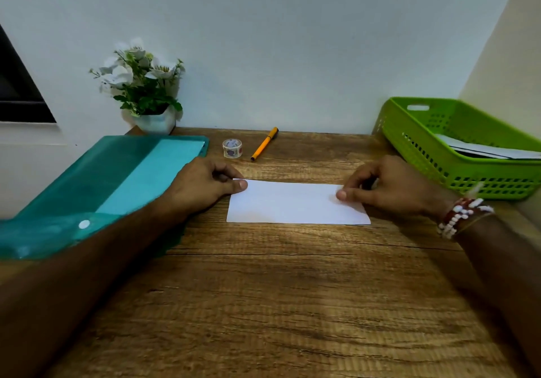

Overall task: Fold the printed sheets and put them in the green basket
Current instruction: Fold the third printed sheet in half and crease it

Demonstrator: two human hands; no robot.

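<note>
Sheet lies mid-desk, already folded to a flat white oblong, matte and crisp-edged, no print showing. Left hand and right hand each pinch a far corner, thumb on top, fingers curled. Basket, perforated green plastic, stands to the right, apart from the sheet, with papers inside. I judge what's left: finish the crease, then transfer. Glossy teal folder contents: cannot tell.

2 hands forward, forearms angled inward.
Left hand and right hand curled, each pinching a far corner of the sheet, thumbs on top.
</note>
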